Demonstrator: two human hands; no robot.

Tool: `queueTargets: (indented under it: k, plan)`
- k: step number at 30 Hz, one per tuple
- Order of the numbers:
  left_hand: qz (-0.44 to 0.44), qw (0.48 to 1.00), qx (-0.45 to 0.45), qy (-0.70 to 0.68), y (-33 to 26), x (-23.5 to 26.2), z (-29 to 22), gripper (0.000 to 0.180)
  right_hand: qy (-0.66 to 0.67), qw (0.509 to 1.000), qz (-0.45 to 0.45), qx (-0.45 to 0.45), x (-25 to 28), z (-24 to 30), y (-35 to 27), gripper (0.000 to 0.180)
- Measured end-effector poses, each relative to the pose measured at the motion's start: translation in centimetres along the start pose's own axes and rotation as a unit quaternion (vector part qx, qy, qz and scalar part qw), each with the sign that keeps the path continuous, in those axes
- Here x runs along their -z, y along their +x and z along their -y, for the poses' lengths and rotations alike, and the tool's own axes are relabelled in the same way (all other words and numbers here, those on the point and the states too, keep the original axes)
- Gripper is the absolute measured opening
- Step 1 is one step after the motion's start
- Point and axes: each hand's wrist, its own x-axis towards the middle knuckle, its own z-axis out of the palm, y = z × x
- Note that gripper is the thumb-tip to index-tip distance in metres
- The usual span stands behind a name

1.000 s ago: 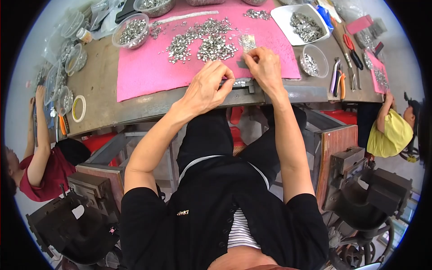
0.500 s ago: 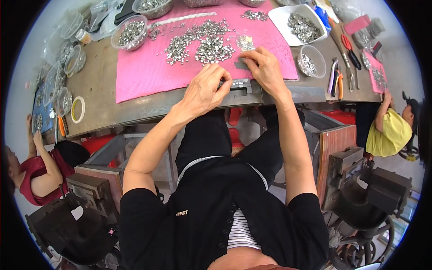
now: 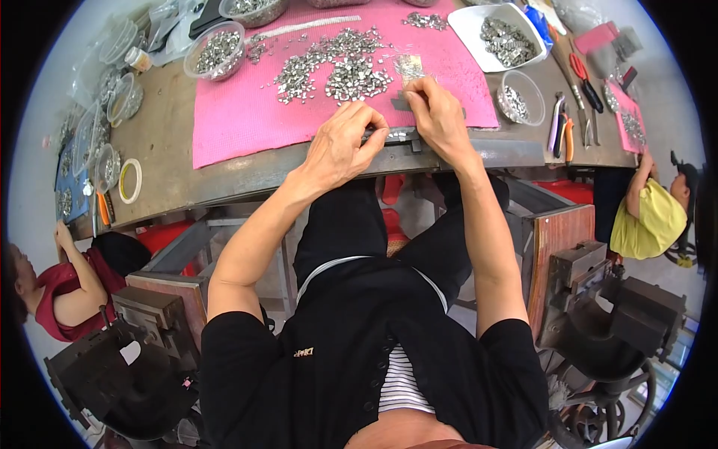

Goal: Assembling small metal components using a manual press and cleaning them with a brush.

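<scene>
Bench (image 3: 161, 112) edge: bar (image 3: 400, 137) between hands | left hand (image 3: 346, 144) curled at bar, grip hidden, can't say | right hand (image 3: 439, 118) fingertips bunched over mat (image 3: 247, 135), hold unclear | metal bits (image 3: 359, 78) heaped on mat beyond | tray (image 3: 465, 34) far right

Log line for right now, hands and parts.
left hand: at edge strip | right hand: near yellowish square, hold unclear | metal bits: heaped on pink mat

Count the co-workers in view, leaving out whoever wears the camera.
2: a person in a maroon top at the picture's far left, and a person in a yellow top at its far right. Others may be hidden.
</scene>
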Motion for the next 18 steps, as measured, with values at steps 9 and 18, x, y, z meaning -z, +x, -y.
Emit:
queueTargets:
  k: [9, 18]
  plan:
    - [0.004, 1.000, -0.010, 0.003, -0.1, 0.1, -0.2, 0.012, 0.131, 0.986, 0.000, -0.103, -0.1, 2.9, -4.0, 0.008]
    - [-0.039, 0.990, -0.095, 0.094, -0.9, -0.5, -0.7, 0.015, 0.077, 0.997, -0.006, -0.015, -0.6, 3.2, -4.2, 0.010]
